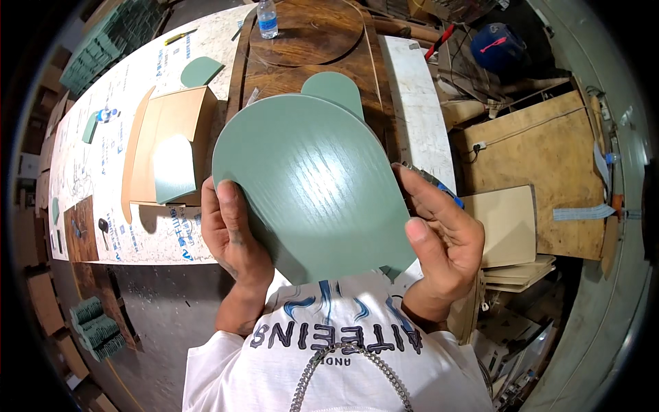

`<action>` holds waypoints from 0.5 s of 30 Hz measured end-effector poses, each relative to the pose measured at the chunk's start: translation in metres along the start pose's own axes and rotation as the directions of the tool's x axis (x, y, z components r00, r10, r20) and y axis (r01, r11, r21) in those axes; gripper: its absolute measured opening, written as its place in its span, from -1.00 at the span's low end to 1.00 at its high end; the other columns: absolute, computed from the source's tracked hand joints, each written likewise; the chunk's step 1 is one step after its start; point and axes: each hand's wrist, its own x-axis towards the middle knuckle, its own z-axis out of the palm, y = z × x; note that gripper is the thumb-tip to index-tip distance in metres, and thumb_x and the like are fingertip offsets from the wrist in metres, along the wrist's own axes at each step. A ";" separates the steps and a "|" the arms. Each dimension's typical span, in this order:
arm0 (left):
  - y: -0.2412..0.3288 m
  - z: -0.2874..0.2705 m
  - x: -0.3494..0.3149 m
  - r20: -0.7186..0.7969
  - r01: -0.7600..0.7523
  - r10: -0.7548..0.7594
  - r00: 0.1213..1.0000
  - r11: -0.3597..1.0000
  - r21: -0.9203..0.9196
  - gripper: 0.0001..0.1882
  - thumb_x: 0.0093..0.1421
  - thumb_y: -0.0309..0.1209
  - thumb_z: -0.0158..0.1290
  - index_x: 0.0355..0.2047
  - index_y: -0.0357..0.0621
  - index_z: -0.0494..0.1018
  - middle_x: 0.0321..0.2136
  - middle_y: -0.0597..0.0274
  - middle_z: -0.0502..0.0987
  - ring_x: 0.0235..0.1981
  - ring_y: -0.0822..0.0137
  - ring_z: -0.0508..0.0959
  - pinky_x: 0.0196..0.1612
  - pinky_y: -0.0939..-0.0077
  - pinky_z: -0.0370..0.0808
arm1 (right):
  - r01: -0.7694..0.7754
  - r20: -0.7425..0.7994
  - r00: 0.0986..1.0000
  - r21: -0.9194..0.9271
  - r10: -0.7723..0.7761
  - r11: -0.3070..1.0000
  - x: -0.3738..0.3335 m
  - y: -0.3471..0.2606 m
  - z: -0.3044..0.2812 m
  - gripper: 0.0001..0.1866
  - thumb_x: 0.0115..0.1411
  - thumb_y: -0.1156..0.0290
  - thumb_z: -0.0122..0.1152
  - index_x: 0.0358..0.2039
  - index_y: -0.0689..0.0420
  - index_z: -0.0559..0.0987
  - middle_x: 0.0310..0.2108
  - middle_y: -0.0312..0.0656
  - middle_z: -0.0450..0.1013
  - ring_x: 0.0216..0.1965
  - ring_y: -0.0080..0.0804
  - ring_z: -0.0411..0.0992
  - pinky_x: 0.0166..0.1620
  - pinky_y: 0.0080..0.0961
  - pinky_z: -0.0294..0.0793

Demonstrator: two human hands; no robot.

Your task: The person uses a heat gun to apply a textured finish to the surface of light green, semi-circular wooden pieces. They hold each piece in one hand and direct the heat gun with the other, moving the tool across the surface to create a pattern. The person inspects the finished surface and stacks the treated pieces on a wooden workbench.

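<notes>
A glossy green wooden board [302, 226] with a rounded far end is held up before my chest, face toward me. My left hand [237, 230] grips its left edge, thumb on the face and fingers behind. On the right edge, my right hand [446, 240] holds it the same way. Part of a smaller rounded green board [335, 88] shows beyond its far edge. Close behind my right fingers lies a blue-and-grey tool [434, 184], partly hidden, its kind unclear.
An open cardboard box [185, 113] with a green piece [174, 170] in it sits on the white table [165, 237]. A water bottle [268, 20] stands on the dark wooden board [295, 75]. Stacked green pieces [113, 48] rise at far left. Plywood [535, 165] stands at right.
</notes>
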 end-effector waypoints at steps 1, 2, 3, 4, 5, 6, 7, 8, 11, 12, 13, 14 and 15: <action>0.001 0.000 0.000 -0.002 0.003 -0.003 1.000 1.000 0.000 -0.67 0.32 -0.20 -0.17 -0.26 -0.28 0.33 -0.44 0.39 0.36 -0.42 0.64 0.25 -0.32 0.80 0.17 | 0.016 -0.034 0.999 -0.030 -0.017 0.999 0.000 0.001 0.003 -0.60 0.18 0.51 0.06 0.04 0.36 0.35 -0.08 0.01 0.43 -0.09 -0.43 0.42 -0.02 -0.59 0.36; 0.002 0.000 0.000 -0.004 0.006 -0.006 1.000 1.000 0.000 -0.68 0.32 -0.21 -0.17 -0.27 -0.28 0.33 -0.44 0.40 0.35 -0.42 0.65 0.25 -0.32 0.80 0.16 | 0.030 -0.068 0.997 -0.061 -0.034 0.998 0.000 0.002 0.005 -0.61 0.18 0.49 0.09 0.01 0.36 0.38 -0.12 0.00 0.45 -0.12 -0.45 0.44 -0.05 -0.60 0.39; 0.002 0.001 0.000 0.012 -0.021 0.021 1.000 1.000 0.022 -0.68 0.32 -0.20 -0.16 -0.27 -0.28 0.33 -0.45 0.40 0.35 -0.43 0.65 0.24 -0.33 0.81 0.16 | 0.034 -0.099 0.994 -0.074 -0.041 0.997 0.001 0.004 0.005 -0.65 0.18 0.48 0.11 -0.05 0.36 0.40 -0.18 -0.02 0.47 -0.18 -0.48 0.45 -0.11 -0.63 0.40; 0.003 0.002 0.001 0.030 -0.047 0.046 0.998 0.998 0.043 -0.68 0.31 -0.20 -0.16 -0.27 -0.28 0.33 -0.46 0.41 0.35 -0.43 0.65 0.24 -0.34 0.81 0.15 | 0.037 -0.130 0.990 -0.088 -0.048 0.995 0.001 0.006 0.004 -0.69 0.17 0.46 0.13 -0.11 0.35 0.43 -0.24 -0.05 0.48 -0.24 -0.51 0.46 -0.16 -0.65 0.41; 0.003 0.003 0.001 0.047 -0.074 0.071 0.996 0.995 0.064 -0.68 0.31 -0.20 -0.15 -0.27 -0.28 0.32 -0.46 0.41 0.34 -0.44 0.66 0.23 -0.35 0.82 0.15 | 0.039 -0.161 0.985 -0.102 -0.055 0.994 0.002 0.008 0.004 -0.72 0.16 0.44 0.16 -0.17 0.35 0.46 -0.29 -0.07 0.50 -0.29 -0.54 0.47 -0.21 -0.67 0.43; 0.004 0.003 0.001 0.063 -0.075 0.071 0.995 0.995 0.060 -0.67 0.31 -0.21 -0.15 -0.27 -0.29 0.33 -0.46 0.40 0.35 -0.44 0.65 0.24 -0.34 0.81 0.15 | 0.035 -0.171 0.984 -0.113 -0.054 0.993 0.004 0.009 0.003 -0.76 0.16 0.43 0.17 -0.22 0.33 0.46 -0.35 -0.12 0.49 -0.35 -0.58 0.45 -0.28 -0.70 0.41; 0.004 0.002 -0.001 0.078 -0.076 0.071 0.994 0.995 0.058 -0.67 0.31 -0.21 -0.15 -0.27 -0.29 0.33 -0.46 0.40 0.35 -0.43 0.65 0.24 -0.34 0.81 0.16 | 0.030 -0.181 0.982 -0.123 -0.052 0.992 0.006 0.011 0.003 -0.78 0.16 0.42 0.18 -0.28 0.32 0.46 -0.41 -0.16 0.48 -0.41 -0.61 0.43 -0.34 -0.73 0.38; 0.004 0.002 -0.002 0.094 -0.076 0.071 0.993 0.996 0.055 -0.67 0.31 -0.21 -0.15 -0.27 -0.30 0.33 -0.45 0.39 0.36 -0.43 0.64 0.25 -0.33 0.81 0.16 | 0.025 -0.191 0.980 -0.134 -0.050 0.991 0.008 0.012 0.002 -0.80 0.15 0.42 0.19 -0.33 0.30 0.46 -0.47 -0.21 0.47 -0.47 -0.65 0.41 -0.41 -0.76 0.36; 0.002 0.002 -0.004 0.095 -0.100 0.094 0.991 0.993 0.063 -0.67 0.31 -0.21 -0.14 -0.26 -0.31 0.33 -0.43 0.36 0.38 -0.43 0.63 0.27 -0.31 0.80 0.19 | 0.055 -0.185 0.979 -0.144 -0.081 0.988 0.012 0.021 0.000 -0.79 0.15 0.39 0.20 -0.40 0.28 0.45 -0.56 -0.30 0.44 -0.55 -0.73 0.36 -0.51 -0.81 0.30; 0.002 0.002 -0.003 0.066 -0.112 0.108 0.992 0.992 0.059 -0.67 0.31 -0.22 -0.14 -0.25 -0.32 0.33 -0.43 0.35 0.39 -0.43 0.63 0.27 -0.31 0.80 0.19 | 0.046 -0.172 0.983 -0.135 -0.069 0.990 0.012 0.022 0.000 -0.79 0.16 0.39 0.19 -0.37 0.29 0.46 -0.54 -0.28 0.45 -0.53 -0.72 0.37 -0.48 -0.80 0.32; 0.002 0.003 -0.001 0.037 -0.123 0.122 0.992 0.991 0.056 -0.67 0.31 -0.22 -0.14 -0.25 -0.32 0.33 -0.43 0.35 0.39 -0.43 0.62 0.28 -0.30 0.80 0.19 | 0.038 -0.159 0.986 -0.124 -0.058 0.992 0.012 0.021 0.000 -0.79 0.17 0.39 0.18 -0.34 0.31 0.47 -0.51 -0.27 0.47 -0.50 -0.71 0.38 -0.45 -0.80 0.34; 0.002 0.004 0.000 0.006 -0.136 0.136 0.991 0.989 0.054 -0.67 0.31 -0.22 -0.15 -0.24 -0.32 0.33 -0.42 0.34 0.40 -0.43 0.62 0.28 -0.30 0.81 0.20 | 0.043 -0.152 0.986 -0.132 -0.063 0.990 0.011 0.021 0.003 -0.78 0.18 0.40 0.16 -0.27 0.32 0.46 -0.48 -0.25 0.48 -0.48 -0.70 0.39 -0.42 -0.79 0.34; 0.004 0.004 0.002 -0.018 -0.117 0.117 0.993 0.993 0.035 -0.68 0.31 -0.24 -0.14 -0.24 -0.31 0.33 -0.42 0.34 0.40 -0.43 0.63 0.28 -0.30 0.83 0.19 | 0.048 -0.144 0.987 -0.140 -0.069 0.989 0.010 0.020 0.006 -0.75 0.19 0.42 0.13 -0.20 0.33 0.46 -0.44 -0.23 0.49 -0.45 -0.69 0.40 -0.38 -0.79 0.35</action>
